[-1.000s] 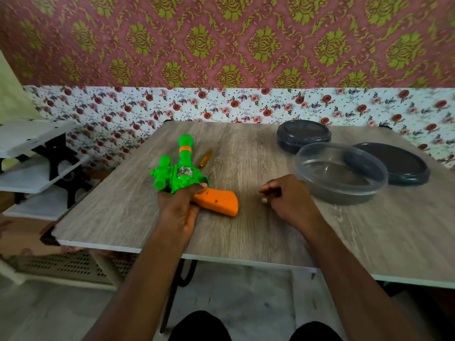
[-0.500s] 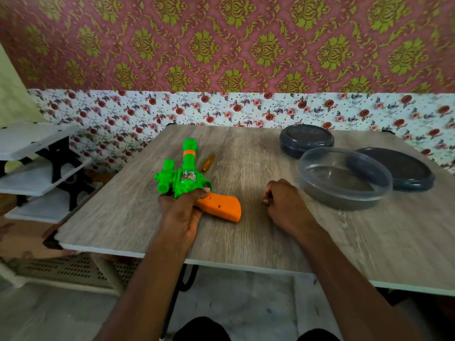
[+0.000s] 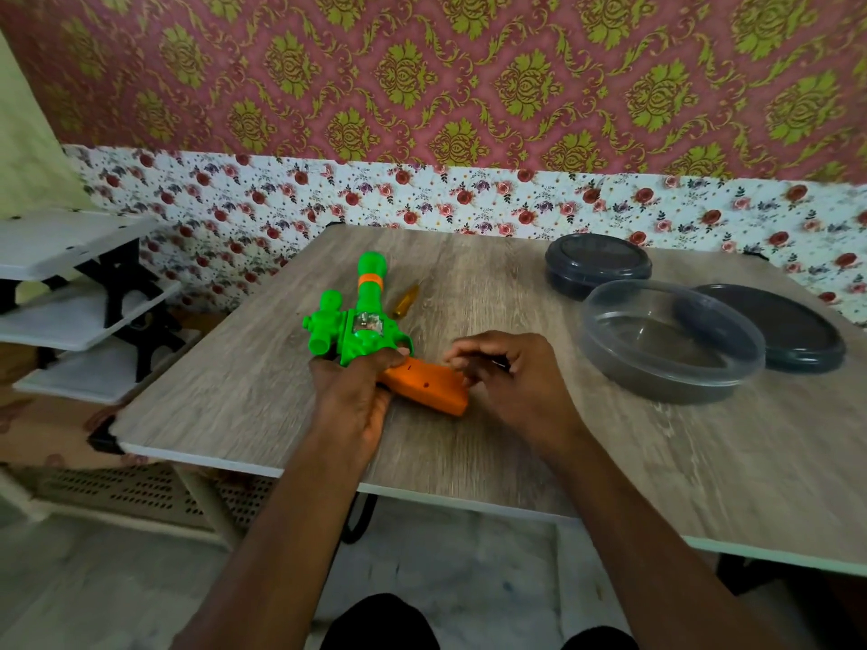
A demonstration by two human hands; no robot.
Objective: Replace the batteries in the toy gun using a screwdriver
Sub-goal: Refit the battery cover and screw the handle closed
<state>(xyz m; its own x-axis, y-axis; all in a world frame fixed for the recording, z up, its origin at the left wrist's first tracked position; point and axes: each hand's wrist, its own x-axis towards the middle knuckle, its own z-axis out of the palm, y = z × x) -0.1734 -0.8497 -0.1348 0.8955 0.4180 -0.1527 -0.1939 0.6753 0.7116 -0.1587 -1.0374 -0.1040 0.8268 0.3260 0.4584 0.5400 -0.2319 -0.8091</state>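
The toy gun (image 3: 361,321) lies on the wooden table (image 3: 516,438), its green barrel pointing away from me and its orange grip (image 3: 429,384) toward the right. My left hand (image 3: 349,396) grips the gun where the green body meets the grip. My right hand (image 3: 509,382) hovers at the grip's right end with curled fingers, the fingertips at the orange plastic. A small dark thing shows between its thumb and fingers; I cannot tell what it is. The amber-handled screwdriver (image 3: 406,300) lies just beyond the gun, untouched.
A clear round container (image 3: 671,340) stands right of my hands, with a dark lid (image 3: 779,328) behind it and a dark lidded tub (image 3: 598,262) farther back. White shelves (image 3: 70,283) stand left of the table. The flowered wall runs along the far edge.
My right hand has moved left from the bare tabletop to the end of the orange grip. My left hand keeps its hold on the gun, which has stayed put.
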